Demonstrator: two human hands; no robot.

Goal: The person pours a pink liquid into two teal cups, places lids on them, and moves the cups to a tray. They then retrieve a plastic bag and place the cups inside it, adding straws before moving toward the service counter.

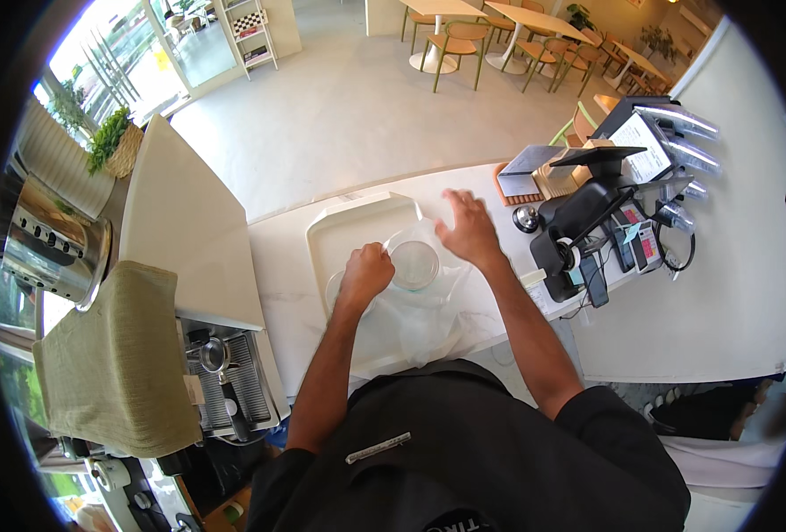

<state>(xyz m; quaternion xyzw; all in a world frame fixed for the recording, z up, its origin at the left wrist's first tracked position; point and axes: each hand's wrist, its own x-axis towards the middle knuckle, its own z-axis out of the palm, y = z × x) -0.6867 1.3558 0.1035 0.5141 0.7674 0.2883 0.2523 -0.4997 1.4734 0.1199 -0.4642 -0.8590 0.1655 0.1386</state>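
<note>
My left hand (pixel 368 272) is closed on the edge of a thin translucent plastic bag (pixel 413 326), over a cream tray (pixel 343 219) on the marble-look counter. Beside its knuckles, a round clear lidded container (pixel 415 265) stands in or behind the bag. A second round clear lid or cup (pixel 332 290) shows partly under my left wrist. My right hand (pixel 469 226) is slightly blurred, its fingers spread, just right of the container and above the bag's edge. Nothing shows in its grasp.
Right along the counter stand a call bell (pixel 526 218), a black point-of-sale stand (pixel 566 219), a card terminal (pixel 647 246) and stacked clear cups (pixel 689 156). To the left are an espresso machine's portafilter (pixel 223 372) and a green cloth (pixel 120 366). A person is partly visible at lower right.
</note>
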